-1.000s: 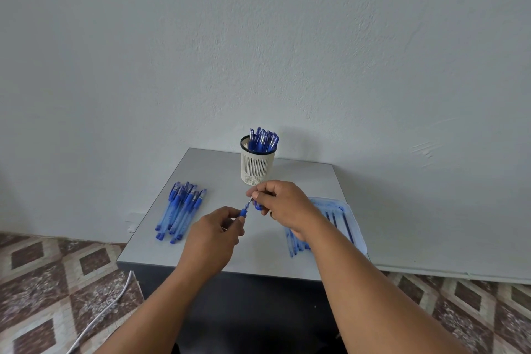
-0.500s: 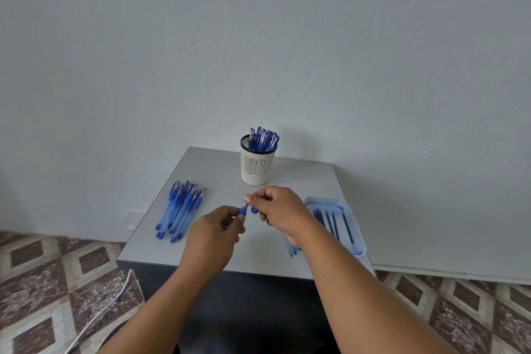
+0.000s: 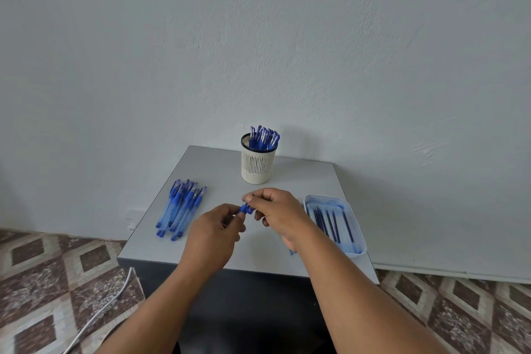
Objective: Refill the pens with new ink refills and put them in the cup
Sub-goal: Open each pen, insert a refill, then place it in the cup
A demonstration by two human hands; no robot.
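Blue pen [image 3: 244,208] pinched between both hands [image 3: 212,234] (cup [image 3: 258,164] behind, tray [image 3: 355,227] right).

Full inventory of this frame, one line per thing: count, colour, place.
table: one, grey, against the wall
cup: one, cream with dark rim, back centre of table, full of blue pens
loose pens: a pile, count unclear, blue, left side of table
tray: one, pale blue, right side of table
refills: about five, dark blue, lying in the tray
held pen: one, blue, between both hands
cable: one, white, on the floor at left
left hand: pinches the pen
right hand: pinches the pen
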